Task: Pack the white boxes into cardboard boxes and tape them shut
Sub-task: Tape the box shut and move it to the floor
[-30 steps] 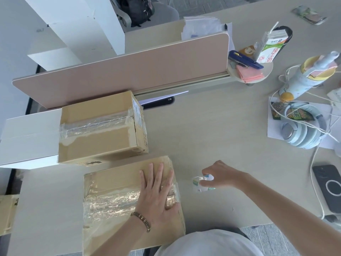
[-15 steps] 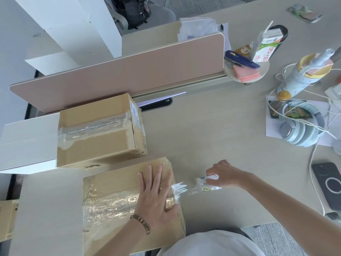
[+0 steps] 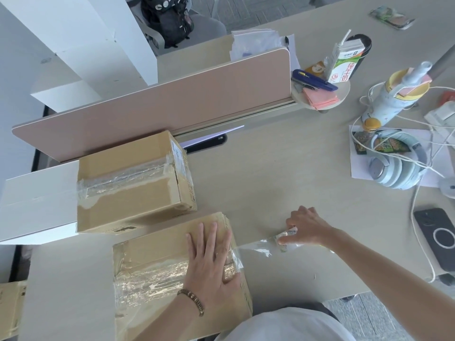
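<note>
- I see a pale wood-grain desk (image 3: 283,173) carrying everything here.
- Nearest me sits a taped cardboard box (image 3: 157,264); a second taped box (image 3: 130,185) stands just behind it, near the partition.
- A white box (image 3: 37,200) lies against the second box's left side.
- On the right, a sheet of paper (image 3: 359,166) bears pale blue headphones (image 3: 394,168); white cables (image 3: 418,217) trail across it.
- A dark phone (image 3: 435,237) lies at the right edge.
- A small round stand (image 3: 322,94) rests by the partition's end.
- A flat packet (image 3: 391,17) lies at the far corner.
</note>
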`<move>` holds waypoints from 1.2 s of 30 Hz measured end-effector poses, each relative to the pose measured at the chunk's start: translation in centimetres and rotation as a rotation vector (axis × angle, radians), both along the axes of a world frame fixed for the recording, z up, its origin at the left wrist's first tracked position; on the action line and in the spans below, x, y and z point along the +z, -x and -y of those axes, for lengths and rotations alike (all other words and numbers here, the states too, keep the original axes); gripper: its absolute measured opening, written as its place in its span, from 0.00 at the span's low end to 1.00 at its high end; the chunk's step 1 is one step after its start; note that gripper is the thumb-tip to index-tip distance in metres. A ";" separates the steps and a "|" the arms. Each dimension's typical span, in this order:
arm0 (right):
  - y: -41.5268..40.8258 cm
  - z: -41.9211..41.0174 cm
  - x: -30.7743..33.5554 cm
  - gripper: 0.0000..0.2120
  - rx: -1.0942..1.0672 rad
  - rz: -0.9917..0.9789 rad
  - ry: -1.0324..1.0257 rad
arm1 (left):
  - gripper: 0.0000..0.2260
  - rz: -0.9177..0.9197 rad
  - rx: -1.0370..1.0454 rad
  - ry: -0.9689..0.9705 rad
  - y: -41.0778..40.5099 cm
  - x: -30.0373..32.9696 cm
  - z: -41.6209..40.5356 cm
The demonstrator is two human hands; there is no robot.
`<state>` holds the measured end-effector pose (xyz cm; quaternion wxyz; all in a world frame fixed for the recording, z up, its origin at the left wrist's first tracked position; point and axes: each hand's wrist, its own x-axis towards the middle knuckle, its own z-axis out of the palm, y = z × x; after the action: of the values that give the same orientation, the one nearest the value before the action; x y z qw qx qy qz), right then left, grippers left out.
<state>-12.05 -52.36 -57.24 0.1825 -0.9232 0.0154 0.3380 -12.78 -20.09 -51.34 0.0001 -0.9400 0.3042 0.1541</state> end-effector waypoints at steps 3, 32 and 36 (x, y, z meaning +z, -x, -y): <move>0.5 -0.1 0.5 0.24 -0.070 0.042 0.019 | 0.41 -0.046 0.018 0.054 -0.3 0.4 0.0; 7.0 -2.8 0.5 0.32 -0.857 0.093 -0.214 | 0.29 -1.186 0.060 0.023 -10.8 -3.6 14.7; 8.8 -1.6 -0.6 0.26 -0.957 0.208 -0.238 | 0.25 -1.179 0.032 0.032 -10.8 -4.3 15.6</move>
<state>-20.81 -50.78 -57.80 0.4216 -0.8142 0.3799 0.1222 -1.93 -35.70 -55.67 -0.1857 -0.6999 0.2412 0.6461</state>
